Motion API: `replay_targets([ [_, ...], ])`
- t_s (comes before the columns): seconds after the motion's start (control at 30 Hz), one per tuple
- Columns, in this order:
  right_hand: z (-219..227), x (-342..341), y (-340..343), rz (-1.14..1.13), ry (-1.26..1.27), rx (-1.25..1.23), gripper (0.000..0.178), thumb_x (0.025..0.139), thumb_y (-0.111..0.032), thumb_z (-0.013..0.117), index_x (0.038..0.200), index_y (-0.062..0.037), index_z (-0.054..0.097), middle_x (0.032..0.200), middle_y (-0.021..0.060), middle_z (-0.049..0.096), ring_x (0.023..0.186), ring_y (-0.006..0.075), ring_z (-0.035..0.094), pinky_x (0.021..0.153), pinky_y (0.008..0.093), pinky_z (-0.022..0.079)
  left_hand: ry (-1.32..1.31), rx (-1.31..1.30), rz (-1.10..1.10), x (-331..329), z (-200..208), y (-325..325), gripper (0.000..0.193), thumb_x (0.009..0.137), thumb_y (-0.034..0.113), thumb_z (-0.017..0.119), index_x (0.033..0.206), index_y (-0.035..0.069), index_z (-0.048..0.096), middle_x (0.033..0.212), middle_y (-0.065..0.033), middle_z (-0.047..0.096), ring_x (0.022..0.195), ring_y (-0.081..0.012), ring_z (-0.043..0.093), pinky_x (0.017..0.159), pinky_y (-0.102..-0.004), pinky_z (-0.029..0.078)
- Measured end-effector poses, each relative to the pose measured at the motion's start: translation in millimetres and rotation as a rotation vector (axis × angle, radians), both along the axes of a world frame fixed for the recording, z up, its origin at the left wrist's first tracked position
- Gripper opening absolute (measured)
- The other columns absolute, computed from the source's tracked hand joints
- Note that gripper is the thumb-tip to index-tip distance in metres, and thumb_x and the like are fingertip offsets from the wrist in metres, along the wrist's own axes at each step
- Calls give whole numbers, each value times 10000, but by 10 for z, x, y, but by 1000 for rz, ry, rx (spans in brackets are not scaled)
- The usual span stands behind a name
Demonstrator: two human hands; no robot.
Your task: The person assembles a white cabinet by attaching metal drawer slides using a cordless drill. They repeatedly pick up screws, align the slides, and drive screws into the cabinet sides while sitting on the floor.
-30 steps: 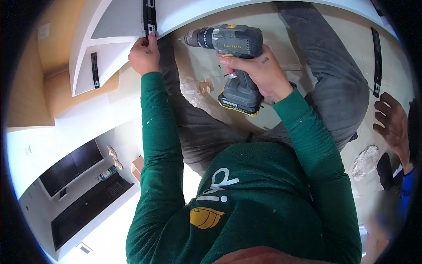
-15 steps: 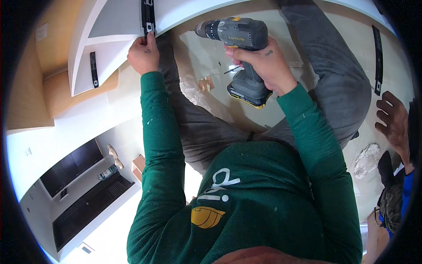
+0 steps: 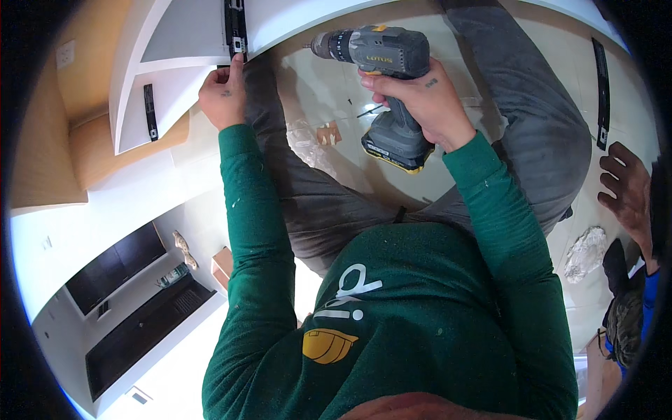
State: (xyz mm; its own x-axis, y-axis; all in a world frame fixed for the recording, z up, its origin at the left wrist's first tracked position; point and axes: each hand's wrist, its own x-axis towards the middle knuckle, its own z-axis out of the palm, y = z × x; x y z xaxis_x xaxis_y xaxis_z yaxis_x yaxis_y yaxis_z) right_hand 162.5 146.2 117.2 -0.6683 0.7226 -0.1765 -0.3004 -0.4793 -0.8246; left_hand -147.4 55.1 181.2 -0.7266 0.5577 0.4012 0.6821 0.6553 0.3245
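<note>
A white cabinet (image 3: 182,78) holds slim black rails (image 3: 236,28). The curled left hand (image 3: 224,96) touches one, grip unclear; the right hand (image 3: 432,99) clasps a grey pistol-shaped drill (image 3: 386,54).

The head view, the left fisheye of a side-by-side pair worn on the head, looks steeply down — close above the green sweatshirt (image 3: 420,294), across the grey trousers (image 3: 318,217) to the tiled floor (image 3: 315,94) — with left hand (image 3: 222,99) and right hand (image 3: 435,105) farther off, upper half.
</note>
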Motion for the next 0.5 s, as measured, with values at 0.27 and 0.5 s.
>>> replay_targets([
  [0.27, 46, -58, -16, 31, 20, -8, 195, 827, -146, 845, 948, -39, 735, 775, 8, 692, 650, 87, 603, 618, 272, 494, -63, 41, -74, 11, -77, -11, 548, 833, 540, 807, 792, -3, 753, 704, -113, 719, 668, -231, 684, 724, -348, 541],
  [0.5, 116, -51, -51, 13, 17, -41, 237, 800, -167, 874, 947, -40, 739, 777, 4, 697, 637, 89, 605, 621, 270, 505, 3, -8, -37, -65, -34, 86, 569, 818, 572, 802, 798, 5, 755, 679, -113, 708, 639, -245, 674, 698, -361, 544],
])
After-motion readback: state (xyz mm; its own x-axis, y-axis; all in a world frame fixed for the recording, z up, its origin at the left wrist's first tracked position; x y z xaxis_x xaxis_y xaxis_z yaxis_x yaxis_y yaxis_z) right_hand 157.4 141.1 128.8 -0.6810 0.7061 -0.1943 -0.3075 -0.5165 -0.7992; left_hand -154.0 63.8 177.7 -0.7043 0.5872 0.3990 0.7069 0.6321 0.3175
